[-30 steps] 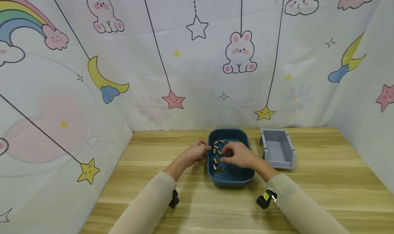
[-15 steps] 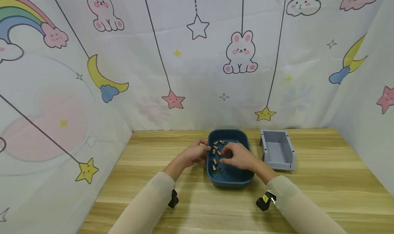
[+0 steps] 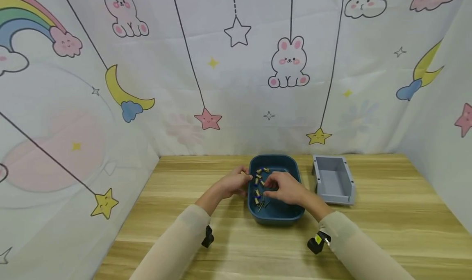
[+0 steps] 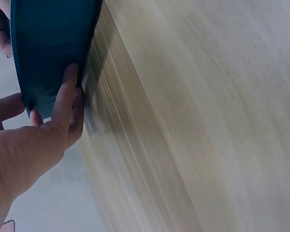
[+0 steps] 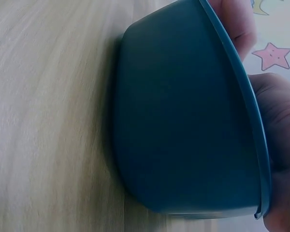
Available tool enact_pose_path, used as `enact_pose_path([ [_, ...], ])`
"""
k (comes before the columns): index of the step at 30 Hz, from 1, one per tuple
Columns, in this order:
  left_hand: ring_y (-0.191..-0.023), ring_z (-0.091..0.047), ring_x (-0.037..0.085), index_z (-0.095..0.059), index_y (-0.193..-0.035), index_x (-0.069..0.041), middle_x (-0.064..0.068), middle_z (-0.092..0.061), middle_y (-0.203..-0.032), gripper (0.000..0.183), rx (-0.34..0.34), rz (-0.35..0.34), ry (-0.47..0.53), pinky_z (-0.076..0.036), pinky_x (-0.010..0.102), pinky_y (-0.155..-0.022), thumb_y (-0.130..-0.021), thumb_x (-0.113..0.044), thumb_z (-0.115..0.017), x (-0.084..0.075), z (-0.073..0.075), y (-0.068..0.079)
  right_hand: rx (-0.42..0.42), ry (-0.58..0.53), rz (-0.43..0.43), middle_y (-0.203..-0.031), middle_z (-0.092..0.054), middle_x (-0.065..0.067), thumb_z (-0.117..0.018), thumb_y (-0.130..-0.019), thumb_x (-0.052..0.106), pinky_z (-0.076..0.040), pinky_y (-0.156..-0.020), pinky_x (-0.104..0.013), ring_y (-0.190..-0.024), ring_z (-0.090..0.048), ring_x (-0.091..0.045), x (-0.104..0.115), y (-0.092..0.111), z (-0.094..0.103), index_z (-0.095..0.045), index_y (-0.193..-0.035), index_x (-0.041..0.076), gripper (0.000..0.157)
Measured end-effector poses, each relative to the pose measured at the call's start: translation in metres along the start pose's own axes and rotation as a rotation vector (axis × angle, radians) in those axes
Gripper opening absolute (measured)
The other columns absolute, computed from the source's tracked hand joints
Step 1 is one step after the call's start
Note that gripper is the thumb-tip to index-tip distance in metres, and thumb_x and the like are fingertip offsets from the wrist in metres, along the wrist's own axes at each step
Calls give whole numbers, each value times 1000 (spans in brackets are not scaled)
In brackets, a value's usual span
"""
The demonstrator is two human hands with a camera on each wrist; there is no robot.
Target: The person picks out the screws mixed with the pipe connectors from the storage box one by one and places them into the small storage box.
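Observation:
A dark blue plastic tub (image 3: 276, 221) stands on the table. Along its left inside lie several small brass-coloured pieces (image 3: 257, 193) with blue parts, and a few thin dark pins or screws (image 3: 260, 206). My left hand (image 3: 234, 183) holds the tub's left side, thumb at the rim; the left wrist view has its fingers (image 4: 65, 99) along the outer wall. My right hand (image 3: 287, 187) reaches over the right rim into the tub. Its curved fingers and thumb are apart, close over the pieces, with nothing visible between them. The right wrist view shows mostly the outer wall (image 5: 183, 111).
To the right of the tub stands a grey open-fronted bin (image 3: 333, 181). Behind the wooden table (image 3: 258, 255) hangs a white cloth (image 3: 236, 87) printed with bunnies and stars. A black wrist camera (image 3: 315, 244) sits below the right cuff.
My right hand has drawn slightly toward me inside the tub, over the small pieces. The left hand keeps its place at the rim.

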State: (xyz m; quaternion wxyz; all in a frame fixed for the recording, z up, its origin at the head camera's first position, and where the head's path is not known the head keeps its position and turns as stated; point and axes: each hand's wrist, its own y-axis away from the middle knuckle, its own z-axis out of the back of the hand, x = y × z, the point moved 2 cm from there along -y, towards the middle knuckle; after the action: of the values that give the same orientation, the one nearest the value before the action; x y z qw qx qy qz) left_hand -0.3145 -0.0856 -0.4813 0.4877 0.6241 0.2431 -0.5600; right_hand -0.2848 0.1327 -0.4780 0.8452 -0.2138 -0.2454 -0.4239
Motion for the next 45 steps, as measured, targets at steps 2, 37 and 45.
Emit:
enact_pose_path([
  [2,-89,-63,24,-41,-116,-10,12,-58,-102,13,9,0,-4,-57,37,-68,-110,-13,-51,1,1,-1,-2,7,5,-96,-69,2,-84,-93,24,-59,-80,-32,-86,-64,-9,-1,0,-2,-76,-104,7,22],
  [37,-88,-64,22,-40,-112,-11,13,-59,-105,10,25,-6,-53,-60,36,-67,-110,-14,-49,2,1,-3,-13,74,27,-91,-68,6,-86,-91,21,-59,-78,-30,-83,-63,-7,-4,-2,-4,-76,-99,8,18],
  [45,-90,-64,23,-43,-108,-9,14,-58,-105,9,21,2,-60,-61,36,-68,-110,-13,-51,1,3,-3,15,63,5,-91,-69,6,-85,-92,21,-59,-77,-30,-82,-63,-6,-5,-5,-4,-76,-99,8,18],
])
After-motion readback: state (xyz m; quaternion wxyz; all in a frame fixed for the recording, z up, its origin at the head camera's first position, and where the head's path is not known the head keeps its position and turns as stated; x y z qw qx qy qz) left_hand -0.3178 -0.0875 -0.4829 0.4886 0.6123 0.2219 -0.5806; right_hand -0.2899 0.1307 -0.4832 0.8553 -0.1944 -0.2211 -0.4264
